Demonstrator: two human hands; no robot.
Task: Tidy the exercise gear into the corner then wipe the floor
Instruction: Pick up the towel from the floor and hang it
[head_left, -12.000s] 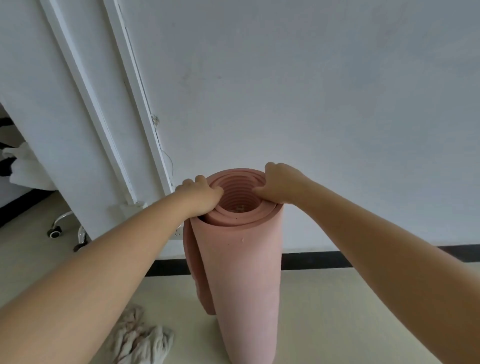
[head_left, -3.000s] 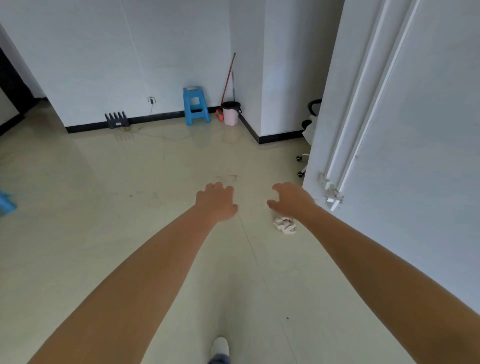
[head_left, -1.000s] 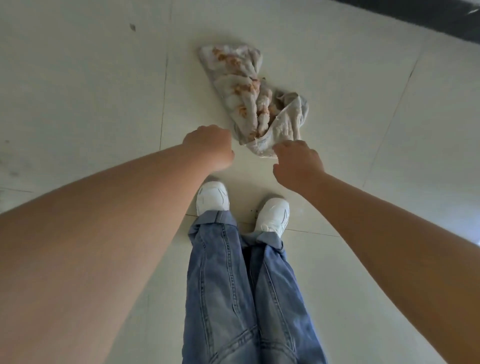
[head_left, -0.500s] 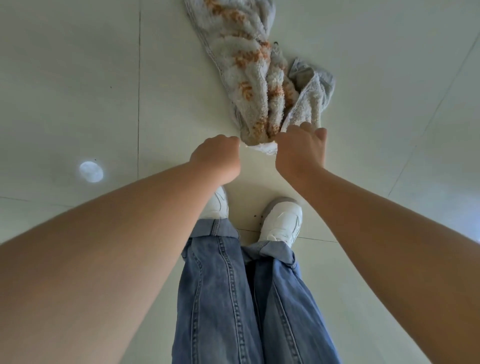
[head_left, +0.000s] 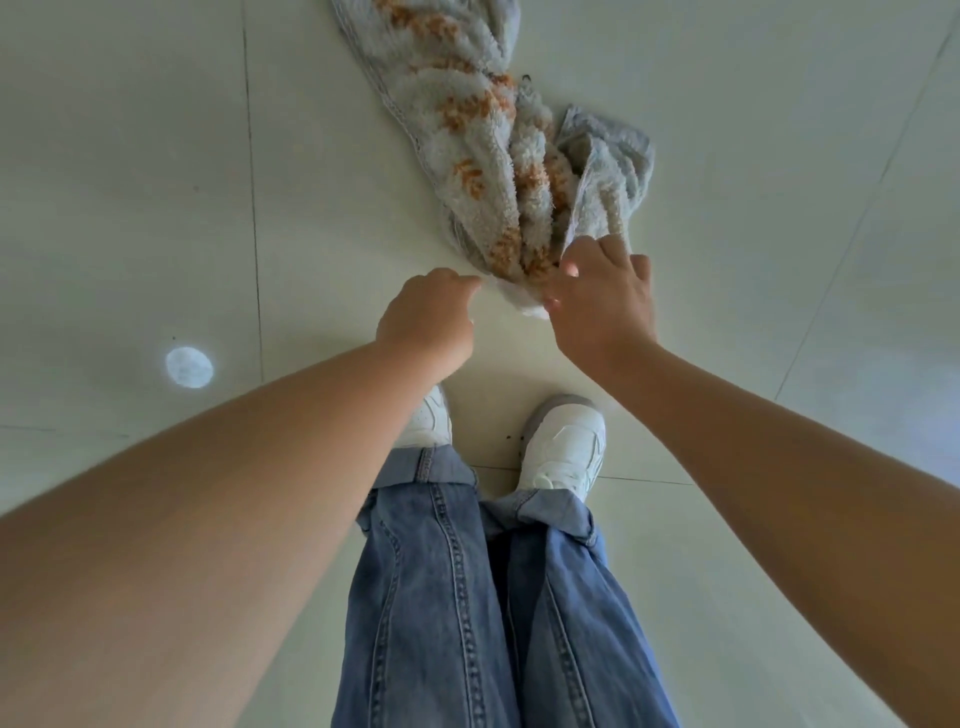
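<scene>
A crumpled grey-white towel (head_left: 488, 135) with orange markings lies on the pale tiled floor (head_left: 130, 182), stretching away from my feet. My right hand (head_left: 602, 301) is down on the towel's near end, and its fingers and thumb pinch the white corner there. Just left of that corner hovers my left hand (head_left: 428, 317), fingers loosely curled and holding nothing; its fingertips almost reach the cloth. The pink rolled mat is out of view.
My white shoes (head_left: 563, 447) and blue jeans (head_left: 483, 597) stand right below the hands. A round bright spot of light (head_left: 189, 368) lies on the floor at left. Dark tile joints cross the floor.
Over the last second I have bent closer to the towel. My right hand has moved onto its near end and taken hold; my left hand has followed up beside it.
</scene>
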